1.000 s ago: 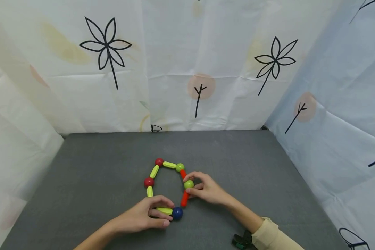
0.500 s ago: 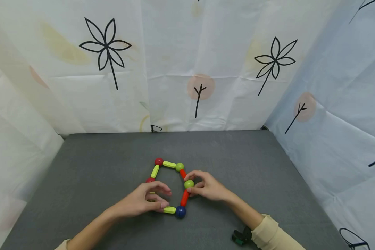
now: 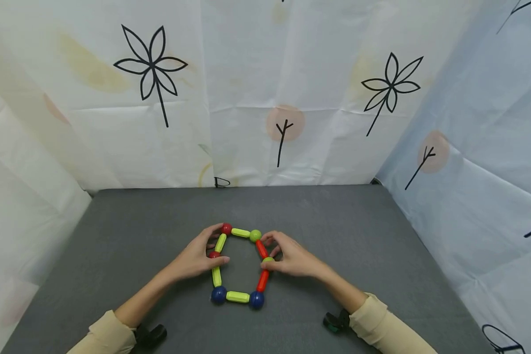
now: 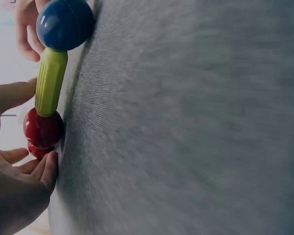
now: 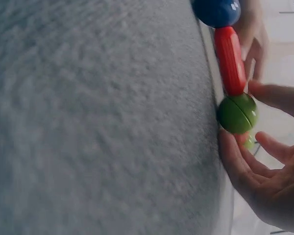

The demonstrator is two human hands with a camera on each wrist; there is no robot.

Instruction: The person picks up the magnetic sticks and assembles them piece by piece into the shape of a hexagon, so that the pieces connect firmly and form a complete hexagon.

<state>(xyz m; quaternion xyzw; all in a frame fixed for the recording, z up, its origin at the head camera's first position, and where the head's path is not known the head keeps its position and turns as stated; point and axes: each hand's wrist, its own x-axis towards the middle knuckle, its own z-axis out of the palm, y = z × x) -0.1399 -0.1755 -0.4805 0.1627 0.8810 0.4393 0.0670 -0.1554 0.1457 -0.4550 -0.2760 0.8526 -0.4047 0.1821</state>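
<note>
A closed ring of balls and short rods, like a magnetic building set, lies on the grey table. My left hand [image 3: 199, 253] curves around the ring's left side. Its thumb crosses at the lower red ball [image 3: 214, 255], and its fingers reach the upper red ball [image 3: 226, 228]. On the opposite side my right hand [image 3: 292, 255] has its thumb and fingers around a green ball [image 5: 237, 113], between two red rods [image 5: 230, 61]. Nearest me, two blue balls [image 3: 256, 300] are joined by a yellow-green rod [image 3: 237, 297]. Another green ball [image 3: 255, 236] sits at the far corner.
The grey table [image 3: 336, 221] is bounded by a white cloth [image 3: 243, 73] with printed flowers at the back and sides. Dark wrist devices [image 3: 336, 322] sit by both cuffs.
My left hand has moved from the front yellow-green rod up to the ring's left side, uncovering a blue ball. The front-right blue ball now meets the red rod. The right hand's fingers have spread a little.
</note>
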